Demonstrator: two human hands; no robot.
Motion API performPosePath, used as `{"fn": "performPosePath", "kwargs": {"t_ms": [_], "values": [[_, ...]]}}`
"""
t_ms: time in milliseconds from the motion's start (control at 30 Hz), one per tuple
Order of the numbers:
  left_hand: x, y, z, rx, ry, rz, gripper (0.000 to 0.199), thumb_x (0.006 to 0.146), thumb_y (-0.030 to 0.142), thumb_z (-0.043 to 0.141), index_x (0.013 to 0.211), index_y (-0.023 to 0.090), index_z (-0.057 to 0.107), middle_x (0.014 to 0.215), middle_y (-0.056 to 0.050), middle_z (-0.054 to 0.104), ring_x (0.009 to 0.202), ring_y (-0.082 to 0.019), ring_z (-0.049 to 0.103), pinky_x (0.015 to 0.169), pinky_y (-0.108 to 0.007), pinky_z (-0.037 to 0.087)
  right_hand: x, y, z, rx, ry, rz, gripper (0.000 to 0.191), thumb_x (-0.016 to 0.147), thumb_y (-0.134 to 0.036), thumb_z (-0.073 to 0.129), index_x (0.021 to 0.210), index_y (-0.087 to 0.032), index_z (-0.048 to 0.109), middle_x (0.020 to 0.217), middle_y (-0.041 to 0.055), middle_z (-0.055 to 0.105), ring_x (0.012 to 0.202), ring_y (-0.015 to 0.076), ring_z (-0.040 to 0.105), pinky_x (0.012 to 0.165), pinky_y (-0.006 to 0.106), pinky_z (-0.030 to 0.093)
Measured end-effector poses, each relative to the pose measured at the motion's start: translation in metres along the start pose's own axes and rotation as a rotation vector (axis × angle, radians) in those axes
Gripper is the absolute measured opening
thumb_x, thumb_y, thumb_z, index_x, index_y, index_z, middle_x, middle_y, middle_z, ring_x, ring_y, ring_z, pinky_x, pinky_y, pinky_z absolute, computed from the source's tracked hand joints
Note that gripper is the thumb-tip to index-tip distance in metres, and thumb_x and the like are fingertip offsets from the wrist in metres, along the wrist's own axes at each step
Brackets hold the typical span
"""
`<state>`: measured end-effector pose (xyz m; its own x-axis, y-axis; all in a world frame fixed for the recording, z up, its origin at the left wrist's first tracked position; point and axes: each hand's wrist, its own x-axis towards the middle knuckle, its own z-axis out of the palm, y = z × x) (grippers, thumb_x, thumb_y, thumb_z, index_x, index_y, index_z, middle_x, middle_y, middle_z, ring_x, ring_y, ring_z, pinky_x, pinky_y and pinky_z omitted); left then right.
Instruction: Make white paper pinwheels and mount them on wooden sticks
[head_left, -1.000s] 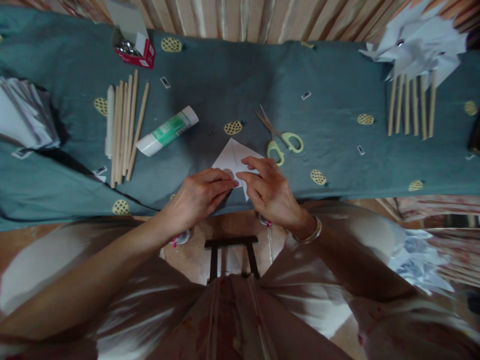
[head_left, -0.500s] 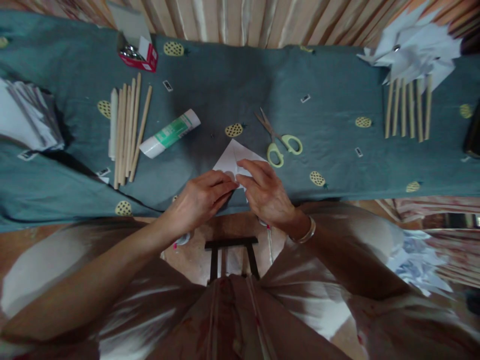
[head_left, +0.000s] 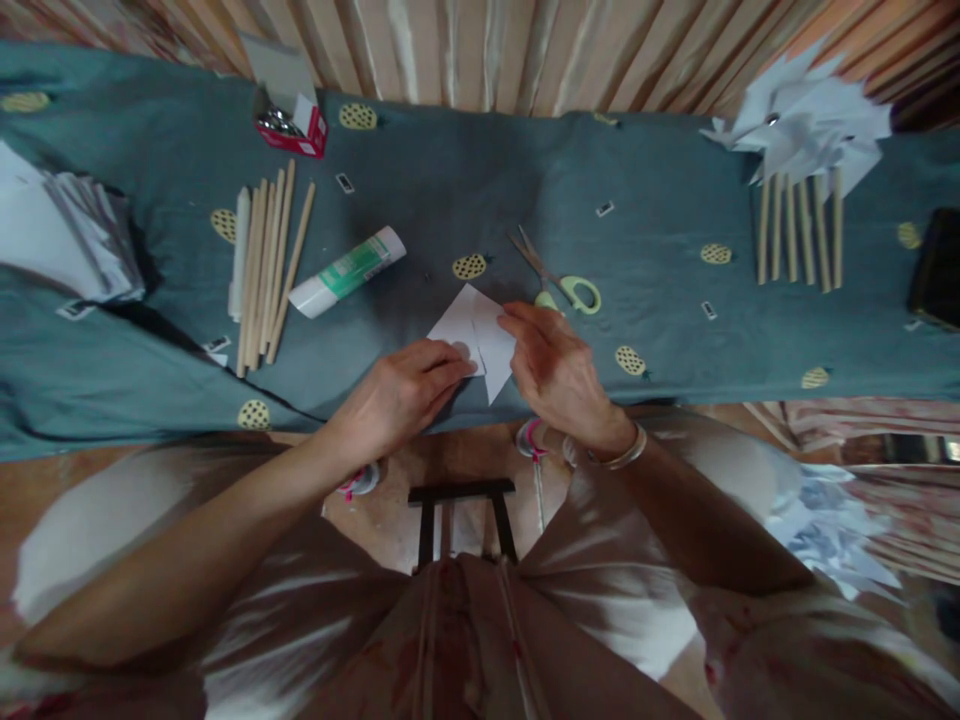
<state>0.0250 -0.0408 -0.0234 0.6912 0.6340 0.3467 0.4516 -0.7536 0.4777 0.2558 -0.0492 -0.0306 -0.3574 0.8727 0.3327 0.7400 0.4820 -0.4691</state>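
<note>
A small white sheet of paper (head_left: 469, 318) with cuts in it lies between my hands near the table's front edge. My left hand (head_left: 401, 390) pinches its left side between thumb and fingers. At the right, my right hand (head_left: 559, 370) has its fingers closed on the paper's right edge, and one pointed flap hangs toward me. Scissors with pale green handles (head_left: 581, 294) lie just beyond my right hand, which partly covers one handle loop. A white and green glue stick (head_left: 349, 272) rests beyond my left hand.
Wooden sticks (head_left: 262, 265) lie at the left, next to a paper stack (head_left: 56, 230). An open red box (head_left: 300, 135) of shiny small pieces stands behind. White paper pinwheels (head_left: 814, 130) on sticks lie at the back right, near a dark object (head_left: 936, 270).
My right hand has moved right from the paper's middle to its right edge, uncovering the cut and the pointed flap. My left hand keeps its hold. The view has shifted slightly.
</note>
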Motion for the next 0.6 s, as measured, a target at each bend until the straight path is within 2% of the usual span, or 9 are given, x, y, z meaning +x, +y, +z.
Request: {"fn": "performPosePath", "kwargs": {"t_ms": [133, 267, 400, 600], "values": [[0.000, -0.006, -0.007, 0.075, -0.014, 0.002, 0.022, 0.098, 0.019, 0.050, 0.108, 0.014, 0.069, 0.103, -0.010, 0.072, 0.094, -0.018, 0.068, 0.081, -0.029, 0.058, 0.001, -0.004, -0.004, -0.004, 0.019, 0.015, 0.037, 0.090, -0.010, 0.043, 0.122, -0.019, 0.061, 0.122, 0.0118, 0.067, 0.113, 0.0265, 0.062, 0.103, 0.049, 0.052], [-0.001, -0.008, -0.012, 0.022, -0.046, -0.056, 0.024, 0.099, 0.020, 0.049, 0.110, 0.016, 0.070, 0.106, -0.010, 0.072, 0.097, -0.019, 0.068, 0.083, -0.031, 0.058, 0.000, -0.007, -0.006, 0.032, 0.003, 0.030, 0.035, 0.091, -0.011, 0.043, 0.119, -0.018, 0.063, 0.124, 0.0132, 0.067, 0.115, 0.0271, 0.061, 0.103, 0.050, 0.051], [-0.002, -0.008, -0.012, 0.029, -0.035, -0.036, 0.023, 0.099, 0.018, 0.049, 0.110, 0.015, 0.069, 0.106, -0.011, 0.072, 0.097, -0.020, 0.068, 0.083, -0.032, 0.058, -0.001, -0.010, -0.003, 0.023, -0.001, -0.012, 0.033, 0.090, -0.009, 0.044, 0.113, -0.019, 0.065, 0.132, 0.0127, 0.062, 0.120, 0.0262, 0.057, 0.104, 0.048, 0.050], [-0.002, -0.010, -0.008, 0.050, -0.019, -0.012, 0.024, 0.099, 0.018, 0.049, 0.111, 0.014, 0.069, 0.107, -0.011, 0.072, 0.097, -0.019, 0.068, 0.082, -0.032, 0.058, -0.003, -0.012, 0.002, 0.016, -0.007, -0.090, 0.031, 0.091, -0.007, 0.042, 0.111, -0.016, 0.065, 0.131, 0.0155, 0.060, 0.118, 0.0254, 0.055, 0.101, 0.046, 0.051]]}}
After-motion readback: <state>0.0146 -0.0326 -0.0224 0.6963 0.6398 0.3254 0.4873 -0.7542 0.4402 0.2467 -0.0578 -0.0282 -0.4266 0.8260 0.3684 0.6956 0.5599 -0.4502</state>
